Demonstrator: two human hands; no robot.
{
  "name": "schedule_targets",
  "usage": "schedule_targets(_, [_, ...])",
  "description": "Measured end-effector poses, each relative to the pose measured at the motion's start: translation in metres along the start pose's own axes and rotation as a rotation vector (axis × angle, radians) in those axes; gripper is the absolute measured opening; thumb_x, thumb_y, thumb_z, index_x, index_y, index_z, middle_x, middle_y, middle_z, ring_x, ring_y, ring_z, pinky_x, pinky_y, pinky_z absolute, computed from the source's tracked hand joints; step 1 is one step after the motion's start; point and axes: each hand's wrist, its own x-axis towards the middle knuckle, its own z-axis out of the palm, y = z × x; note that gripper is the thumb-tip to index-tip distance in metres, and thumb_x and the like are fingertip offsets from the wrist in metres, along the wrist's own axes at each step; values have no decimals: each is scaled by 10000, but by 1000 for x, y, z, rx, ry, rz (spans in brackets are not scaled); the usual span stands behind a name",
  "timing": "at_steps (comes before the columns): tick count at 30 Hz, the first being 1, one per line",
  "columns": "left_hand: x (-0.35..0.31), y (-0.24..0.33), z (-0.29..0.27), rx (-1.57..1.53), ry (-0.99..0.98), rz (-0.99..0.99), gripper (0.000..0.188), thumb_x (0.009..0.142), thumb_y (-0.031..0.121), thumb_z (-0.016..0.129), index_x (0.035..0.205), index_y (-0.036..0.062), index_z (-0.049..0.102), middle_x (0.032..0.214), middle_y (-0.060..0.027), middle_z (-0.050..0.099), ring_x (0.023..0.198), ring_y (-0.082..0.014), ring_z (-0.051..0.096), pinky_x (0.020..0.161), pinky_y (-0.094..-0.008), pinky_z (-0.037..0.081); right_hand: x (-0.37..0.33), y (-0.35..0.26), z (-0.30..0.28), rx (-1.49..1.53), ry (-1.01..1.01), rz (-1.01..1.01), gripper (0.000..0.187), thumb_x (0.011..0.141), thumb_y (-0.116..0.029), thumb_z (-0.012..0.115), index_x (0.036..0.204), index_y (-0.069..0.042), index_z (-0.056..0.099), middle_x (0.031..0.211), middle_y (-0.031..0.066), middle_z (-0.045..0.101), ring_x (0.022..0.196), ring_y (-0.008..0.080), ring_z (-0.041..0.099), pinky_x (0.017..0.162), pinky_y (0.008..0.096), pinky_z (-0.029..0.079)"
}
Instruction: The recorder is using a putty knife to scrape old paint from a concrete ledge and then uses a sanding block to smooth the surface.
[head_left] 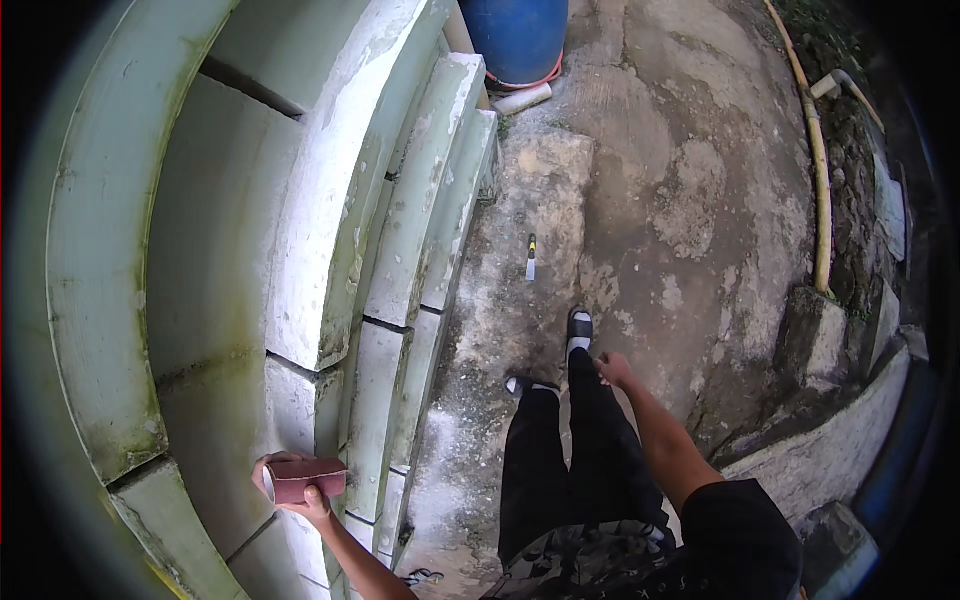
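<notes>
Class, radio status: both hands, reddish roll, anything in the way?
Left hand grips reddish roll by pale green blocks. Right hand near right leg, no held item visible. Scraper on ground, away from both hands.

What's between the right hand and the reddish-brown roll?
Head view, from right hand to reddish-brown roll: black-trousered legs, stained concrete, then greenish stepped ledges.

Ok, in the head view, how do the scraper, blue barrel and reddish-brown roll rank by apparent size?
1. Blue barrel, though the top edge cuts it off
2. Reddish-brown roll in the left hand, nearer the camera
3. Scraper
</notes>
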Motion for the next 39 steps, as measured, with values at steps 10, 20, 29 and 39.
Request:
schedule_targets(10, [-5, 2, -6, -38, 18, -147, 874, 727, 586, 805, 1290, -1, 485, 1085, -105, 559, 979, -225, 566, 889, -369, 457, -45, -46, -10, -14, -67, -7, 247, 949, -229, 597, 933, 17, 624, 701, 99, 686, 561, 181, 685, 520, 321, 556])
schedule_targets(20, [-6, 3, -2, -59, 8, -112, 772, 647, 402, 872, 1224, 10, 542, 1072, -96, 579, 971, -224, 587, 887, -370, 474, -60, -58, -27, -14, -55, -48, 246, 951, -192, 571, 965, 41, 646, 704, 103, 686, 555, 180, 681, 512, 323, 564])
schedule_targets(29, [-7, 0, -2, 27, 11, -79, 798, 677, 494, 837, 1232, 1, 542, 1128, -114, 568, 1029, -242, 574, 934, -386, 451, -46, -91, -48, -54, -87, -78, 270, 948, -199, 582, 980, 58, 655, 707, 136, 689, 576, 218, 691, 525, 344, 576])
schedule_targets(39, [-5, -2, -5, 59, -9, -80, 808, 692, 510, 820, 1243, -8, 533, 1140, -121, 564, 1037, -244, 571, 944, -393, 444, -24, -125, -107, -240, 23, -247, 273, 927, -195, 597, 960, 64, 677, 680, 135, 695, 563, 217, 692, 539, 345, 571])
